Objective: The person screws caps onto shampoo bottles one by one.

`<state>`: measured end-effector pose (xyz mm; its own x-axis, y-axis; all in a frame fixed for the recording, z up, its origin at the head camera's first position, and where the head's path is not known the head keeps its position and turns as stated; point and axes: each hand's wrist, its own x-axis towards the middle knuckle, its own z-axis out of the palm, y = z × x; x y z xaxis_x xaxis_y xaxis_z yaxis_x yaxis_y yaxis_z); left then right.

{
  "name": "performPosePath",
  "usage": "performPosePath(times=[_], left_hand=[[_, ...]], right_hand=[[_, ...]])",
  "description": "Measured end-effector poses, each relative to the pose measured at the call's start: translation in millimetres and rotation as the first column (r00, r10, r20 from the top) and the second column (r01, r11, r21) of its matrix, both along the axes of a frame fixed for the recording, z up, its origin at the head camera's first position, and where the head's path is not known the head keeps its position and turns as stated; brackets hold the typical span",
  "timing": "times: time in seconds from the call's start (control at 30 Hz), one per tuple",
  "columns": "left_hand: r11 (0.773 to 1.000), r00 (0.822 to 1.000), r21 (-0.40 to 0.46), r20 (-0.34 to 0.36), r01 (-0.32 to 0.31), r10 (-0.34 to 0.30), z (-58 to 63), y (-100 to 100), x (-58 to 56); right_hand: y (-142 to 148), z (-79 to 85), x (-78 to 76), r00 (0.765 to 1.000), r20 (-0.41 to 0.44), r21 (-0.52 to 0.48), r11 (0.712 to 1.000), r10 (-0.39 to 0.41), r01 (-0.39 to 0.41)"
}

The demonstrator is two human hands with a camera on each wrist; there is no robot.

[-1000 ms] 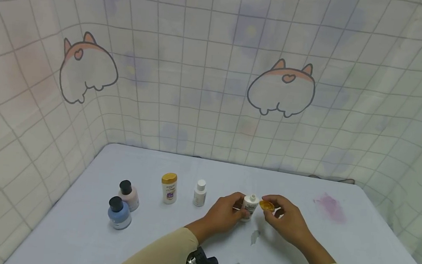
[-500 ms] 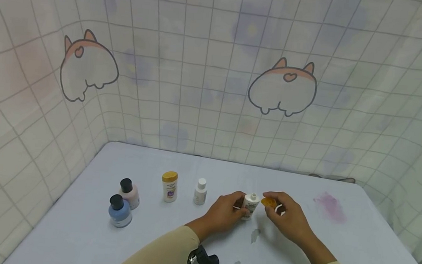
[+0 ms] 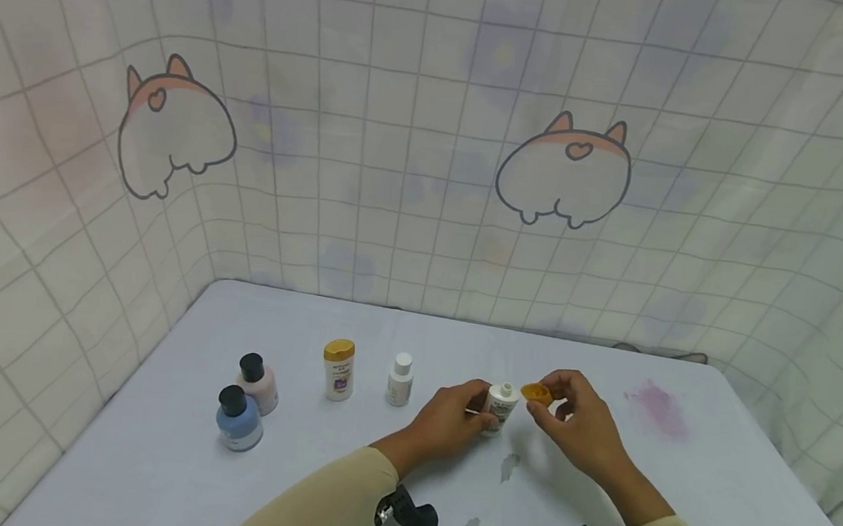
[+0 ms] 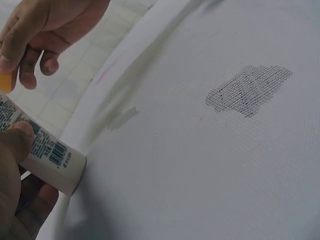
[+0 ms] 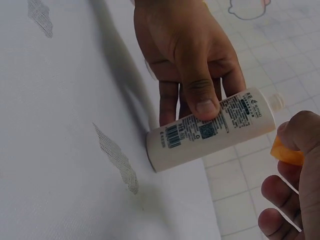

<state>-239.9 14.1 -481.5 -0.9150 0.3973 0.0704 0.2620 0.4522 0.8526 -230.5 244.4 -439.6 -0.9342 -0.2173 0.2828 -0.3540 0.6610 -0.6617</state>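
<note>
My left hand point(image 3: 445, 425) grips a white bottle point(image 3: 501, 407) with dark print, thumb on its label side. The bottle leans slightly, and its narrow neck is bare at the top. In the right wrist view the bottle point(image 5: 200, 142) shows a barcode near its base, which is right at the tabletop. Just right of the neck, my right hand point(image 3: 586, 428) pinches a yellow-orange cap point(image 3: 536, 392) between thumb and fingers. The hollow underside of the cap shows in the head view. A small gap separates cap and bottle neck.
Left of my hands stand a small white bottle point(image 3: 399, 380), a white bottle with a gold cap point(image 3: 339, 371), and a pink bottle point(image 3: 264, 391) and a blue bottle point(image 3: 239, 427), both black-capped. The white table point(image 3: 341, 498) bears grey patches and a pink stain point(image 3: 660, 409).
My right hand has moved slightly away from me with the cap, which has turned in the fingers. The left hand and its bottle have stayed almost in place.
</note>
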Motion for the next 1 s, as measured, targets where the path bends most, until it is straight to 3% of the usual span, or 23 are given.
performPosePath(times=[0.87, 1.0], left_hand=[[1.000, 1.000, 0.007, 0.017, -0.012, 0.012, 6.4, 0, 3.6], [1.000, 1.000, 0.012, 0.016, -0.008, 0.008, 7.0, 0, 3.2]], right_hand=[[-6, 10.2, -8.4, 0.988, -0.121, 0.008, 0.995, 0.096, -0.095], [-7, 12.1, -8.7, 0.991, -0.096, -0.001, 0.996, 0.089, -0.089]])
